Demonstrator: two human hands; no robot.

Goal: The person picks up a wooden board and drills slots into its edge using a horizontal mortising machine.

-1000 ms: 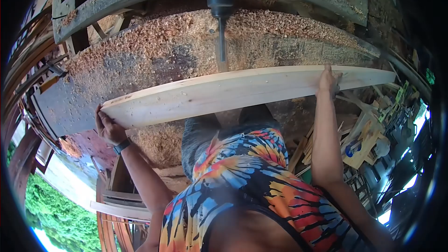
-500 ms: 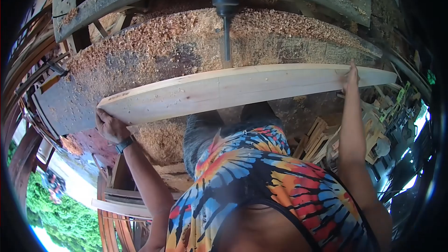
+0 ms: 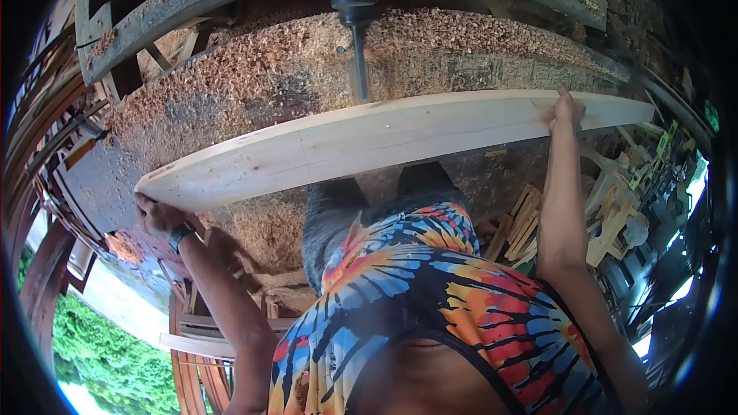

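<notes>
**Board held at both ends, long edge facing the bit**

Pale board (image 3: 330, 150) lies crosswise over the shavings-covered table (image 3: 92, 180), between the person's body and the metal bit (image 3: 359, 65) in the black chuck (image 3: 353, 1). Near edge sits just in front of the thighs. Bit tip is right by the far edge; can't tell if they touch.

Grip: left hand (image 3: 159, 217) is curled around the left end, closed on it. Right hand (image 3: 566, 114) is closed over the board short of the right end, fingertips at the far edge. Undersides of both grips hidden.

Why, my read: wide hand spacing gives control of the board's angle and keeps fingers well away from the bit. Table probably carries some weight, but contact is hidden.

Shavings (image 3: 231, 81) are banked mostly behind the bit. Scrap wood (image 3: 525, 223) is off to the right.

Labels: no brands or writing readable. Wristband (image 3: 181, 237) on left wrist, no legible marking.
</notes>
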